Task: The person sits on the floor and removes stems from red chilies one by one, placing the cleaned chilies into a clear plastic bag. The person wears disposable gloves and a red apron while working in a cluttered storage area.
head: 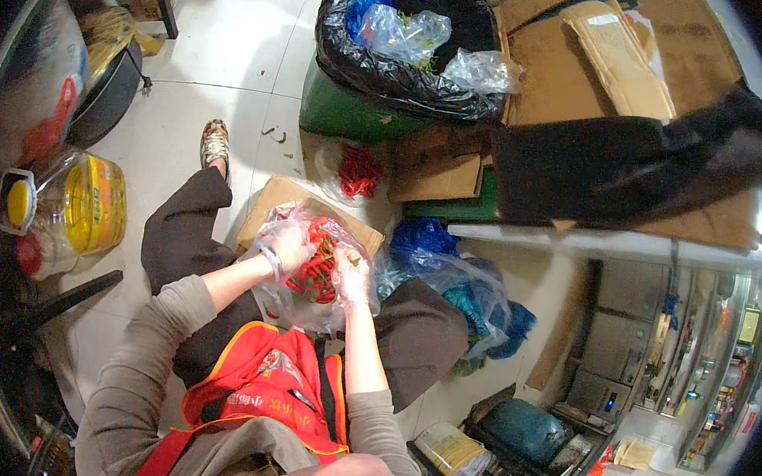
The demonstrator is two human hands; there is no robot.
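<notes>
A clear plastic bag (293, 312) of red chillies (315, 276), some with green stems, lies open between my knees on a piece of cardboard (268, 208). My left hand (293, 249), in a thin clear glove, reaches over the bag's left side with its fingertips at the chillies. My right hand (352, 275), also gloved, has its fingers curled at the right side of the pile. Whether either hand grips a chilli is hidden by plastic and fingers. Just beyond the cardboard, a second clear bag (323, 165) holds more red chillies (359, 171).
A green bin (338, 102) lined with a black bag (393, 93) stands ahead. Flattened cardboard (545, 75) lies to its right. Blue and clear plastic bags (478, 294) sit by my right knee. At left are an oil jug (95, 206) and a black pan (104, 95). Green scraps (274, 135) dot the floor.
</notes>
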